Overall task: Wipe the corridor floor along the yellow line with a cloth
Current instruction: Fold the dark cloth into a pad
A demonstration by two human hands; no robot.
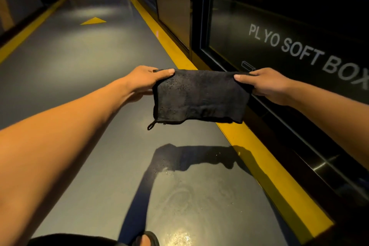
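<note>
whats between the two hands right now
In the head view, the black cloth spans the gap: the left hand pinches its left top corner, the right hand its right, above the floor.

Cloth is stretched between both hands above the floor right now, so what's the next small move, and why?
Probably lower the black cloth flat onto the grey floor beside the yellow line. The left hand and right hand pinch its top corners, so it hangs in the air, touching nothing. Faint swirl marks show on the floor nearer the person.
</note>
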